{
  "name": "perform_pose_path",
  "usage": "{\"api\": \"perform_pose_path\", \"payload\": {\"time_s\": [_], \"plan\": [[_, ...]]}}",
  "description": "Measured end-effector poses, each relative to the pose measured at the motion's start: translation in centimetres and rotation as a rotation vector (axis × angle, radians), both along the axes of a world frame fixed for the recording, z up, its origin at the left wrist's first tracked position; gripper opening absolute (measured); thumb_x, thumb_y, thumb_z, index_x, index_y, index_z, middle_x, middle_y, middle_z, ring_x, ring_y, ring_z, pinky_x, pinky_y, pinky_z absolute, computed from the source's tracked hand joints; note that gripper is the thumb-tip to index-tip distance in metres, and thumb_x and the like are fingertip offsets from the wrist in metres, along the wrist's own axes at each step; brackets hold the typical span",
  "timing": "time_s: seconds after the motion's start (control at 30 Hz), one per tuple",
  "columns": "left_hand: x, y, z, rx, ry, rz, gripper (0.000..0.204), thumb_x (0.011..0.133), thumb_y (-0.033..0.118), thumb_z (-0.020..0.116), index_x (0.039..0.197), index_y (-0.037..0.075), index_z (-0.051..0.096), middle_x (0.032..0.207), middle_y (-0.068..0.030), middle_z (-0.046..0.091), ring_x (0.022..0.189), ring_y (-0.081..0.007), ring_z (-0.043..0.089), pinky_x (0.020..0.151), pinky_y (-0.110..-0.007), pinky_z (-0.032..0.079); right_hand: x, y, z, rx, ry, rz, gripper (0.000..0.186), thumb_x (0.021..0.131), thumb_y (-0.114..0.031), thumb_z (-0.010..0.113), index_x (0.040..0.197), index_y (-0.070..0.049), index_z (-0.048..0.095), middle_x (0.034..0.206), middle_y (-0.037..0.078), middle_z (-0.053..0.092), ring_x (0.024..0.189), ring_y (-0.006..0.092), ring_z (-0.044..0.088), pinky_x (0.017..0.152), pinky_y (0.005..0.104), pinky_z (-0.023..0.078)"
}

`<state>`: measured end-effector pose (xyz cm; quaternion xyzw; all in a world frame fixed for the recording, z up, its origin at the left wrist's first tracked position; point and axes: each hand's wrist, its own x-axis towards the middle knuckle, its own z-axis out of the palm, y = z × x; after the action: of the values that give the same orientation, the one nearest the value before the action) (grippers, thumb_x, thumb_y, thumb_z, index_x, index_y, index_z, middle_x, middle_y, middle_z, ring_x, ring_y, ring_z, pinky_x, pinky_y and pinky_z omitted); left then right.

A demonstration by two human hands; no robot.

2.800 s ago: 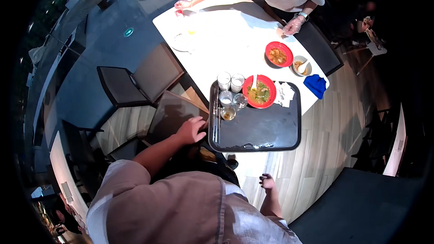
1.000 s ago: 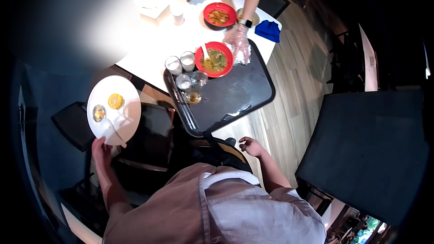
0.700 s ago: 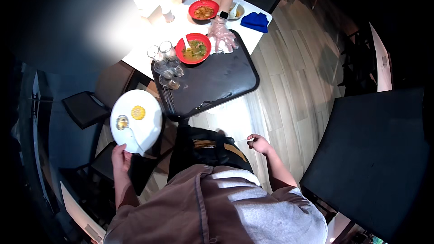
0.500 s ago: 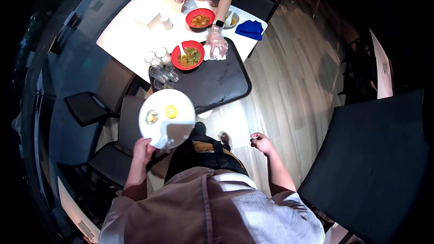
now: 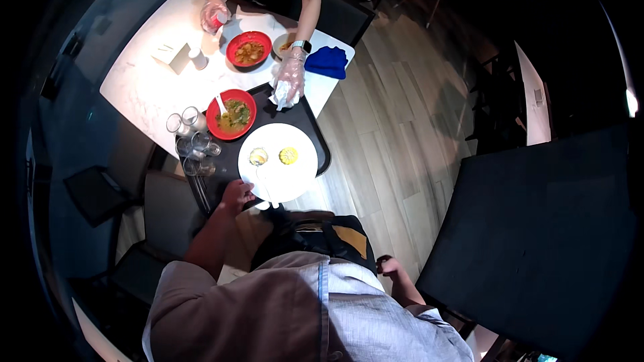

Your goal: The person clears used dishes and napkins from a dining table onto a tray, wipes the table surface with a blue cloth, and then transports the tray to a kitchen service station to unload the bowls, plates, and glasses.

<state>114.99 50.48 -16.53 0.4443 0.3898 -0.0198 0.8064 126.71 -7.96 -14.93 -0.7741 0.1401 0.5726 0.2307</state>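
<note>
My left hand (image 5: 238,196) is closed on the near-left rim of a round white plate (image 5: 295,184). Two small round yellow pieces (image 5: 288,155) lie on the plate, which is over the front of a dark serving tray (image 5: 312,121). My right hand (image 5: 387,265) hangs low beside my body, its fingers curled in shadow; whether they hold anything is hidden. On the tray, a red bowl (image 5: 243,123) holds soup and a white spoon (image 5: 221,105). Several clear glasses (image 5: 194,118) cluster left of the bowl, some lying on their sides.
Across the white table (image 5: 137,80), a person's gloved hand (image 5: 290,80) presses a white wad on the tray; the other gloved hand (image 5: 215,12) holds a red-capped item. Another red bowl (image 5: 249,49) and a blue cloth (image 5: 327,62) lie there. A dark table (image 5: 530,241) stands right.
My left hand has carried the plate right, over the tray's front. My right hand has dropped lower, closer to my body. The view has shifted, and the person's gloved hand still holds the wad.
</note>
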Motion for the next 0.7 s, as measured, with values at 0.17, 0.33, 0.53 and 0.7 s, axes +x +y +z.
{"api": "perform_pose_path", "payload": {"time_s": [0.17,0.33,0.53,0.7], "plan": [[5.8,-2.2,3.3,0.011,0.19,0.111,0.012,0.085,0.012,0.063,0.094,0.003,0.064,0.076,-0.0034,0.061,0.065,-0.013,0.058,0.06,-0.026,0.048,2.5,-6.4,-8.7,0.088,0.229,0.336,0.049,0.069,-0.018,0.074,0.112,0.003,0.066,0.079,0.009,0.067,0.058,0.0154,0.058,0.046,0.0316,0.043],[4.6,-2.6,2.3,0.104,0.302,0.257,0.012,0.089,0.012,0.064,0.097,0.002,0.064,0.083,-0.0034,0.065,0.067,-0.0125,0.061,0.061,-0.025,0.054,13.3,-7.0,-13.8,0.679,0.09,-0.221,0.061,0.063,-0.019,0.08,0.117,0.004,0.061,0.079,0.011,0.066,0.054,0.0165,0.056,0.046,0.0323,0.043],[5.7,-7.3,4.9,0.272,0.418,0.646,0.013,0.093,0.01,0.06,0.102,0.001,0.065,0.085,-0.003,0.065,0.067,-0.01,0.06,0.061,-0.022,0.051,34.5,-4.4,-13.0,0.67,0.164,-0.349,0.034,0.077,0.005,0.062,0.111,0.004,0.055,0.077,0.016,0.065,0.056,0.0257,0.061,0.048,0.039,0.05],[7.4,-12.7,7.4,0.541,0.376,0.73,0.014,0.094,0.009,0.056,0.107,0.004,0.062,0.091,0.0002,0.064,0.074,-0.0087,0.06,0.065,-0.023,0.051,49.4,-4.0,-13.1,0.381,-0.125,0.047,0.02,0.078,0.007,0.058,0.098,0.002,0.057,0.065,0.008,0.058,0.049,0.0197,0.055,0.041,0.0346,0.042]]}}
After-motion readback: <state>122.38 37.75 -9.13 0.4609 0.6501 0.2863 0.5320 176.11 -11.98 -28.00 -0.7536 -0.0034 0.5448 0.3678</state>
